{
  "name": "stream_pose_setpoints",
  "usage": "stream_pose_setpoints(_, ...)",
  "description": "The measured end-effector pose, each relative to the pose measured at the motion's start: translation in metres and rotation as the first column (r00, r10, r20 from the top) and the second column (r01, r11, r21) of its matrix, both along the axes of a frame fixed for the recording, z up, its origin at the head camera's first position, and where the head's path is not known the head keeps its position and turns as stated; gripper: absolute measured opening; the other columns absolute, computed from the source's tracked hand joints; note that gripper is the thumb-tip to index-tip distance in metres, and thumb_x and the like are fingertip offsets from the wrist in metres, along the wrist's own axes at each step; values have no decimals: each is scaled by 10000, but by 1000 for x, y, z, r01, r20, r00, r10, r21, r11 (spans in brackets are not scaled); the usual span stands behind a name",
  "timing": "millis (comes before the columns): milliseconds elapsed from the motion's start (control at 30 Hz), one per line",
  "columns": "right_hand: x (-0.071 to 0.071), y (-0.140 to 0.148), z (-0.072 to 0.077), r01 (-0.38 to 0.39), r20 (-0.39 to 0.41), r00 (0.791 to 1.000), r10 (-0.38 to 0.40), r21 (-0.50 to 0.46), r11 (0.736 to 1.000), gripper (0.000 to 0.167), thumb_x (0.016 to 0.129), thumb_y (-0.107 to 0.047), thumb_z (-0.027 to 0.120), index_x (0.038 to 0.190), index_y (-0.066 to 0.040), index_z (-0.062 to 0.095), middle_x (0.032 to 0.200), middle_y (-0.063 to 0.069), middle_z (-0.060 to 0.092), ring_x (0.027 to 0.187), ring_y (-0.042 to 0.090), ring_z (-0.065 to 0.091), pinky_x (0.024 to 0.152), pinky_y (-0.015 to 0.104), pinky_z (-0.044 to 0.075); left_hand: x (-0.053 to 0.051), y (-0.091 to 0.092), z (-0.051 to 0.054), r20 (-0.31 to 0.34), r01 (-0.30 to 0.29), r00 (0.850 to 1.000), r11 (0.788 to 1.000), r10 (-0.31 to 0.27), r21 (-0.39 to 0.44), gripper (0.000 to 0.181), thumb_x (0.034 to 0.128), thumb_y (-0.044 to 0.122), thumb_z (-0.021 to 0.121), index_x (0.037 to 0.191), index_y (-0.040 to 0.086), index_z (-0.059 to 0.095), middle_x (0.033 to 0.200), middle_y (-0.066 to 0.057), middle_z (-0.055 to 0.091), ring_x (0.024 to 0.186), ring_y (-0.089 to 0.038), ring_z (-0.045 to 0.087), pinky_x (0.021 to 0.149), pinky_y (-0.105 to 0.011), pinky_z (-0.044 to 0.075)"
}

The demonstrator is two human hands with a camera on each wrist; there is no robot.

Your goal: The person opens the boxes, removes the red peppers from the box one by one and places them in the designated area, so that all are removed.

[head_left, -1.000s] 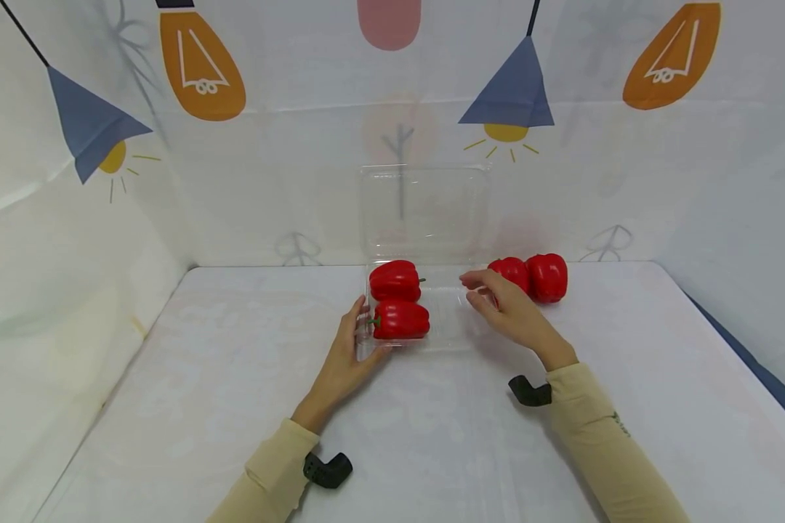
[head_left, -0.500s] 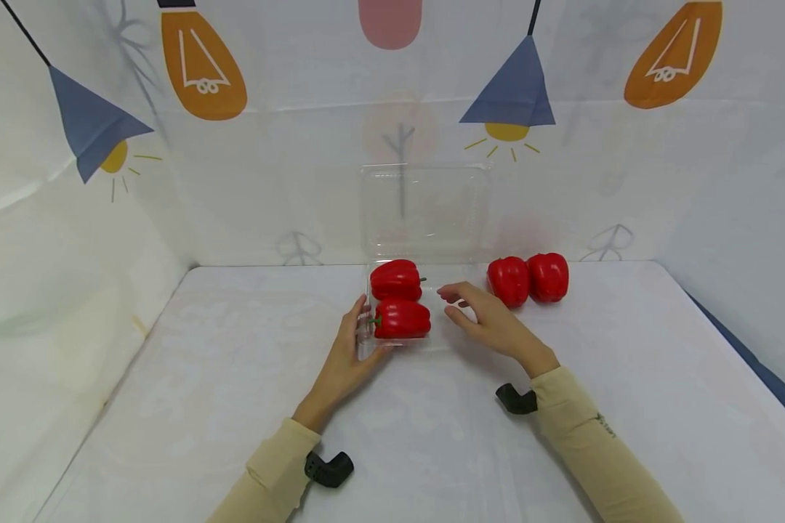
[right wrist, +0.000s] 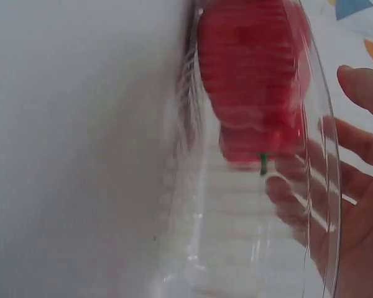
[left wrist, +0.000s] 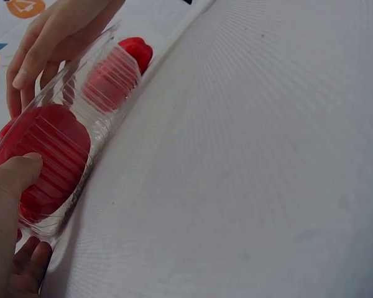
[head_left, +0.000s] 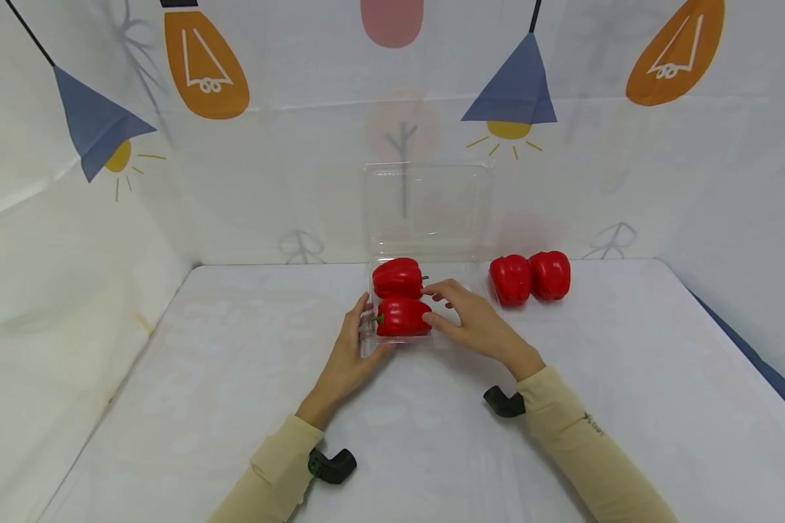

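In the head view a clear plastic container [head_left: 432, 256] stands with its lid [head_left: 445, 211] raised at the back. Two red peppers, one in back [head_left: 397, 277] and one in front [head_left: 400, 318], lie in its left part. My left hand [head_left: 344, 363] grips the container's left front corner, and in the left wrist view its thumb presses the ribbed wall before a pepper [left wrist: 56, 146]. My right hand [head_left: 482, 328] hovers over the container's right part, fingers loosely bent, fingertips by the peppers' right ends; contact is unclear. The right wrist view shows this hand [right wrist: 360, 205] beyond the clear wall, holding nothing.
Two more red peppers [head_left: 510, 280] [head_left: 550, 276] sit side by side at the table's back edge, right of the container. A printed cloth [head_left: 288, 174] hangs behind the white table [head_left: 235, 363]. Black curved pieces [head_left: 332, 466] [head_left: 504, 402] show beside both sleeves.
My right hand has moved left, from beside the two peppers on the right to the right ends of the peppers inside the container. My left hand keeps its grip.
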State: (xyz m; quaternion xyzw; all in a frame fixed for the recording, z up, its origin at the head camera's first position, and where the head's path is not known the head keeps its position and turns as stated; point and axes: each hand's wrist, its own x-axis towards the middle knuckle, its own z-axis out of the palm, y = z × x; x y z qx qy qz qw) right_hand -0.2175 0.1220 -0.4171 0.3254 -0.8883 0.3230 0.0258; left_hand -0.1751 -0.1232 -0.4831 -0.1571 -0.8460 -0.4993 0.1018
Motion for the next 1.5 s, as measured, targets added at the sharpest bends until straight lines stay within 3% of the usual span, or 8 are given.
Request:
stream_pose_setpoints(167,5,-10,-1,31,-67,997,-29,29,999,525,899,-446,593,1340,-183,483,1296,14,524,1151,202,540,918,405,524,-1,0,0,0,5,1000,1000,-5,-2,901,821,240,734,1514,173,163,1428,-84,382,1303,-272,436,1046,-472,430)
stream_pose_setpoints(433,11,-26,-3,63,-128,990,-58,41,997,585,868,-419,647,1357,-145,478,1303,25,492,1190,186,507,957,385,511,-2,3,1,-15,4,1000,999,-4,-32,896,822,214,731,1513,162,163,1421,-92,386,1301,-273,436,1048,-473,426)
stream_pose_setpoints(800,14,-37,-6,84,-152,985,-77,40,996,654,833,-447,682,1365,-131,471,1311,44,476,1183,200,503,972,389,502,-6,4,2,-37,-3,999,1000,2,-28,890,829,247,727,1511,135,166,1422,-104,384,1304,-287,429,1063,-490,405)
stream_pose_setpoints(1500,15,-46,-11,99,-153,984,-92,38,994,587,846,-391,684,1343,-150,486,1281,31,495,1159,184,504,962,380,505,-3,0,-3,-67,-10,998,999,7,-49,893,834,280,721,1511,129,158,1408,-120,395,1286,-266,449,1056,-500,405)
